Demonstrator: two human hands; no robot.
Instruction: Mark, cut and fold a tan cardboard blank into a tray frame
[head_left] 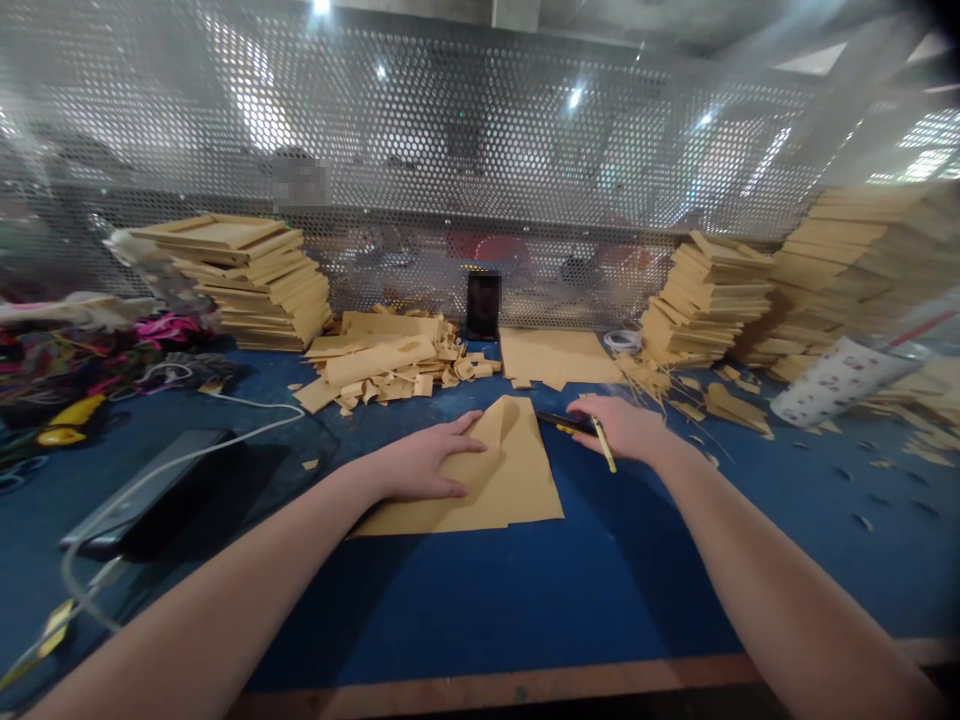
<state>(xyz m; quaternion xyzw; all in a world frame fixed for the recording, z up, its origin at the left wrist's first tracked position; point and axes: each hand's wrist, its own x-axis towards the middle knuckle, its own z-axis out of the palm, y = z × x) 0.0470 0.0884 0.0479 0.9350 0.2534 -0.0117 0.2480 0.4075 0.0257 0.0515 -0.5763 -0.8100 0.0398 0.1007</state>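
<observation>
My left hand (429, 458) lies flat with fingers spread, pressing on a folded sheet of brown kraft paper (517, 480) on the blue work surface. A raised fold runs to the sheet's top corner. Just right of the sheet, my right hand (626, 428) has its fingers closed round a slim yellow pen-like tool (606, 450), whose end points down toward me. At the same fingertips is a dark tool with yellow parts (556, 420), lying toward the paper's edge. Its kind is unclear, and I cannot tell whether it is gripped or only touched.
Behind are paper scraps (420, 365), a flat brown sheet (555, 355) and an upright phone (483, 305). Stacks of brown card pieces stand left (255, 285) and right (705, 300). A patterned cup (840, 380) leans at right; a black box (150, 500) with a white cable lies left.
</observation>
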